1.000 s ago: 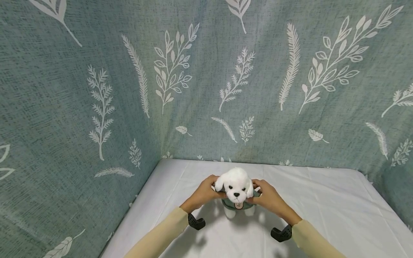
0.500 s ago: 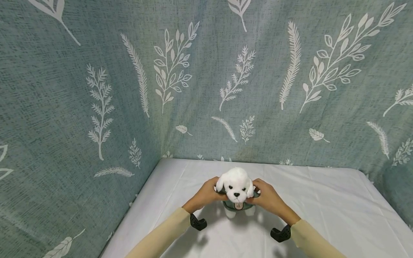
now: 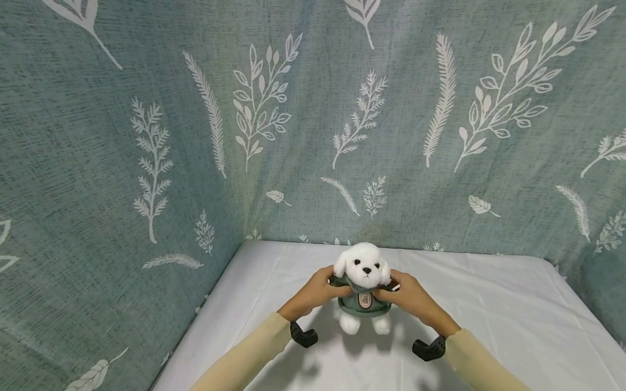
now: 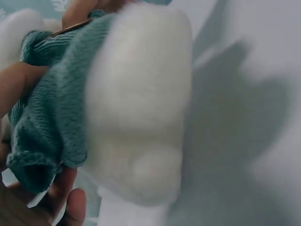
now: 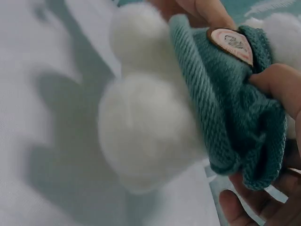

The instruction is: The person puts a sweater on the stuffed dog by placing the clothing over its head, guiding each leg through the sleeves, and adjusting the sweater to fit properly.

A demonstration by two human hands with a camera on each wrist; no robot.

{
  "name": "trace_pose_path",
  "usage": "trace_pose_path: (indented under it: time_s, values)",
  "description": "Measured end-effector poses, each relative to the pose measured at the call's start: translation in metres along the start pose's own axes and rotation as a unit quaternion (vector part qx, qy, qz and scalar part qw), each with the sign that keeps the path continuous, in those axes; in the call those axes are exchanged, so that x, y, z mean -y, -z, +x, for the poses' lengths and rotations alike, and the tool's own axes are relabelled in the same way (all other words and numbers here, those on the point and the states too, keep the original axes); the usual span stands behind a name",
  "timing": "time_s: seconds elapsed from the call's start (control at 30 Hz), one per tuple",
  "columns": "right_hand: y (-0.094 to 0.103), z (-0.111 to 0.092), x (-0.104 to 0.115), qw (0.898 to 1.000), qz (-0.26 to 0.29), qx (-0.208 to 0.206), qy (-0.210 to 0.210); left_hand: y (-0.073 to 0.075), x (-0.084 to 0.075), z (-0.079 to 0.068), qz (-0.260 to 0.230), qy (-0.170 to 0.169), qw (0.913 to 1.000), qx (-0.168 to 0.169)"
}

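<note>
A white plush dog (image 3: pixel 364 263) with floppy ears faces the head camera in a green knitted sweater (image 3: pixel 364 305). On the sweater's chest is an oval badge (image 5: pixel 231 45). My left hand (image 3: pixel 315 293) grips the sweater at one side, its thumb across the front. From the other side my right hand (image 3: pixel 413 298) holds it the same way, thumb near the badge. The white lower body (image 4: pixel 141 103) shows under the sweater hem in the left wrist view, beside a shadow on the sheet. Most fingers are hidden behind the plush dog in the head view.
A white sheet (image 3: pixel 469 304) covers the surface under the hands. Grey-green curtains with white leaf prints (image 3: pixel 406 206) rise at the back and sides. Black wrist mounts (image 3: pixel 304 335) hang below both wrists, next to the cream sleeves.
The plush dog has tipped back and its head has moved up and slightly right. More of its sweater, badge and legs shows now. Both hands keep their grip.
</note>
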State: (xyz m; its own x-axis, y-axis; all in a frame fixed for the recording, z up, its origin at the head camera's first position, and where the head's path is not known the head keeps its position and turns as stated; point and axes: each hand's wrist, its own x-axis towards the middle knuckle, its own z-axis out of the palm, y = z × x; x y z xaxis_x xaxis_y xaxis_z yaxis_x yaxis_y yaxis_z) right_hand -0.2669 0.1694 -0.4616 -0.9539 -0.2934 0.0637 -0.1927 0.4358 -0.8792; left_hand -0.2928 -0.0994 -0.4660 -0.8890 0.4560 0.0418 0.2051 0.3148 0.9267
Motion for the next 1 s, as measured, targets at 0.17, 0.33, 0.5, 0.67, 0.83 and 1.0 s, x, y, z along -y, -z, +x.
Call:
trace_pose_path:
  time_s: [0.17, 0.33, 0.5, 0.67, 0.83, 1.0]
  values:
    - [0.003, 0.0, 0.003, 0.999, 0.013, 0.012, -0.028, -0.003, -0.007, 0.0, -0.028, 0.026, 0.9993, 0.005]
    - [0.005, 0.001, 0.005, 0.996, 0.052, 0.023, -0.065, -0.005, -0.011, 0.002, -0.041, 0.03, 0.9987, 0.002]
    - [0.006, 0.003, 0.004, 0.992, 0.063, 0.027, -0.101, -0.01, -0.014, 0.005, -0.034, 0.041, 0.9986, -0.006]
    - [0.005, 0.003, 0.001, 0.988, 0.088, 0.04, -0.119, -0.015, -0.015, 0.006, -0.032, 0.075, 0.9966, -0.016]
    - [0.003, 0.005, 0.0, 0.984, 0.104, 0.056, -0.134, -0.017, -0.015, 0.008, -0.027, 0.107, 0.9935, -0.027]
    - [-0.001, 0.008, -0.004, 0.979, 0.119, 0.055, -0.159, -0.018, -0.01, 0.011, -0.025, 0.137, 0.9898, -0.033]
